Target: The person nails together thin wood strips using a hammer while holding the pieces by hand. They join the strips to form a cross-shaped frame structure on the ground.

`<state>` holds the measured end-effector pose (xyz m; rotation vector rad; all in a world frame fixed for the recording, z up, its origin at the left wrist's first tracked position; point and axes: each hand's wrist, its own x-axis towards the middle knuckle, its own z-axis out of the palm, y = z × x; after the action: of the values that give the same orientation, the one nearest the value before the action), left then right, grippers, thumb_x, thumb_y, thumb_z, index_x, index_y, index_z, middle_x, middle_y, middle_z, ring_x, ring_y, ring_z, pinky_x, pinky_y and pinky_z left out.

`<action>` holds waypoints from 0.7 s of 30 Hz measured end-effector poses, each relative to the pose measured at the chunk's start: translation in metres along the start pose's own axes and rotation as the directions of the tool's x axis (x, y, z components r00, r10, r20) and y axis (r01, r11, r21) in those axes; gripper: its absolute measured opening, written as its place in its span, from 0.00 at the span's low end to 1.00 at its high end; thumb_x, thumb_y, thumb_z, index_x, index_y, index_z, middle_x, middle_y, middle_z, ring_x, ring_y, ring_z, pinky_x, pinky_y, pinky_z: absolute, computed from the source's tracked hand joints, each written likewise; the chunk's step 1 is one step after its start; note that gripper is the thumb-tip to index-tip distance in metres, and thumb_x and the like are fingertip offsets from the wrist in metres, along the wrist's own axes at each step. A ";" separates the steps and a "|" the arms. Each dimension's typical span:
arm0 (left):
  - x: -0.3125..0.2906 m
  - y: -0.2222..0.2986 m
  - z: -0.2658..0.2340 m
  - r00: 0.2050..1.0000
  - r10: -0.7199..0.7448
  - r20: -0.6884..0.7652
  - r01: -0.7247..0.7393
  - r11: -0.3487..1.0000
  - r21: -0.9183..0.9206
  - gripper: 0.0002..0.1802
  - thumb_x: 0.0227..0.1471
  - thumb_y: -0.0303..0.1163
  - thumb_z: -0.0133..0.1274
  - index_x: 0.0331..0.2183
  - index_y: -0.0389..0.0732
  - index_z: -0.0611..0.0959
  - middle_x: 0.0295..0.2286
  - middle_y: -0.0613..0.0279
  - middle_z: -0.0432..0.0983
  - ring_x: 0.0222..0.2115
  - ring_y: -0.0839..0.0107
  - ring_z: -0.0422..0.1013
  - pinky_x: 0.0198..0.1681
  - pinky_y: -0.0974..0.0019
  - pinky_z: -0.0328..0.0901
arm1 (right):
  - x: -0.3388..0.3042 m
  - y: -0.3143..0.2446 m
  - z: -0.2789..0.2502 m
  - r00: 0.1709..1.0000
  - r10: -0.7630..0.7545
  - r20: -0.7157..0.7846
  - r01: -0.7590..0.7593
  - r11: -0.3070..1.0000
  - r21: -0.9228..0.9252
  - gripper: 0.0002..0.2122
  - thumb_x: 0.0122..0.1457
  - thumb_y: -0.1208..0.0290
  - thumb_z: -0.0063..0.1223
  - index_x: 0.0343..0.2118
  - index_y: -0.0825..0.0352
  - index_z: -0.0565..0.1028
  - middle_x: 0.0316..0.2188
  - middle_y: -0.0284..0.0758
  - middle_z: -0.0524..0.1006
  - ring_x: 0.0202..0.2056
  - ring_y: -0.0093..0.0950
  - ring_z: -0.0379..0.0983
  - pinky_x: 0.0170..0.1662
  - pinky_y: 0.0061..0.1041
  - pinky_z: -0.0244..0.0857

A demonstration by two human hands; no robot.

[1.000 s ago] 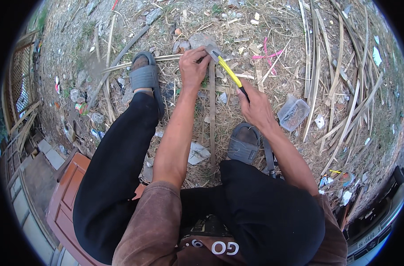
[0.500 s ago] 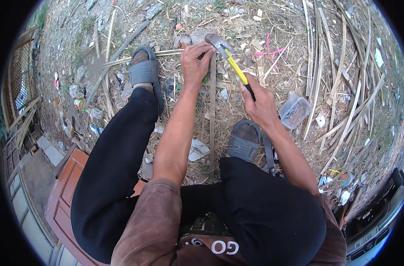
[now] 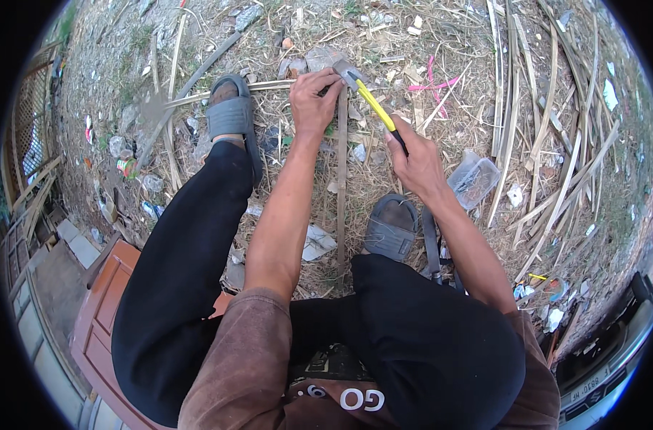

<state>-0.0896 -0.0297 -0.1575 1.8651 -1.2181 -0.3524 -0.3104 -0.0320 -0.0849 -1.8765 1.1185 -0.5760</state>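
My right hand [image 3: 418, 161] is wrapped round the black grip of a claw hammer [image 3: 375, 106] with a yellow shaft. The hammer's metal head is beside the fingertips of my left hand [image 3: 314, 106], over the far end of a narrow wooden strip [image 3: 342, 179] that runs toward me between my feet. Those left fingers are pinched together; whatever they hold is hidden. A second wooden strip [image 3: 265, 87] comes in from the left and passes under my left hand, meeting the first near its far end.
Several long wooden strips [image 3: 556, 179] lie heaped at the right. A clear plastic container [image 3: 474, 179] stands beside my right forearm. Pink ribbon [image 3: 434, 87] lies beyond the hammer. My sandalled feet flank the strip, and a brown wooden panel [image 3: 104, 315] is at lower left.
The hammer head has come down and a little left, closer to my left fingertips and the strip's end. My left hand has stayed almost still.
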 end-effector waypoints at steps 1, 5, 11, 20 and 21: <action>0.000 -0.002 0.001 1.000 -0.001 -0.004 0.001 1.000 -0.014 0.07 0.44 0.34 0.68 0.29 0.46 0.89 0.33 0.71 0.84 0.37 0.69 0.75 0.45 0.63 0.64 | 0.003 0.002 0.000 1.000 0.003 0.013 -0.003 1.000 -0.020 0.16 0.62 0.72 0.54 0.52 0.68 0.71 0.26 0.48 0.79 0.27 0.44 0.80 0.27 0.39 0.70; -0.006 -0.010 -0.004 1.000 0.018 0.003 -0.018 1.000 0.016 0.07 0.43 0.34 0.68 0.29 0.44 0.89 0.34 0.71 0.84 0.37 0.69 0.76 0.46 0.63 0.65 | 0.005 -0.028 -0.011 0.999 0.011 -0.035 -0.008 0.997 0.082 0.15 0.62 0.72 0.54 0.51 0.68 0.72 0.26 0.48 0.79 0.25 0.43 0.79 0.26 0.37 0.70; -0.002 -0.010 0.003 1.000 -0.006 0.003 0.006 1.000 -0.003 0.08 0.44 0.34 0.68 0.29 0.44 0.89 0.34 0.69 0.84 0.37 0.67 0.75 0.47 0.62 0.64 | -0.003 0.009 0.000 0.992 0.072 0.104 -0.063 0.994 -0.092 0.14 0.63 0.70 0.53 0.50 0.69 0.72 0.26 0.48 0.78 0.24 0.46 0.78 0.26 0.39 0.69; 0.001 -0.014 0.002 1.000 0.016 -0.004 -0.016 1.000 0.015 0.09 0.42 0.34 0.69 0.29 0.45 0.90 0.34 0.69 0.85 0.37 0.68 0.75 0.46 0.62 0.64 | -0.003 -0.001 -0.005 0.999 -0.020 0.028 0.021 0.999 -0.024 0.16 0.62 0.71 0.54 0.52 0.66 0.72 0.23 0.47 0.78 0.24 0.47 0.78 0.25 0.41 0.68; 0.001 -0.013 0.002 1.000 0.009 0.008 -0.009 1.000 0.019 0.09 0.42 0.34 0.69 0.29 0.44 0.90 0.34 0.69 0.84 0.37 0.68 0.75 0.46 0.62 0.64 | 0.000 0.000 -0.003 0.999 -0.020 0.048 0.023 0.998 -0.056 0.16 0.62 0.71 0.54 0.52 0.66 0.72 0.23 0.47 0.78 0.24 0.47 0.78 0.26 0.41 0.68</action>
<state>-0.0826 -0.0298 -0.1689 1.8761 -1.2388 -0.3447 -0.3126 -0.0339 -0.0833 -1.9426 1.0953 -0.5139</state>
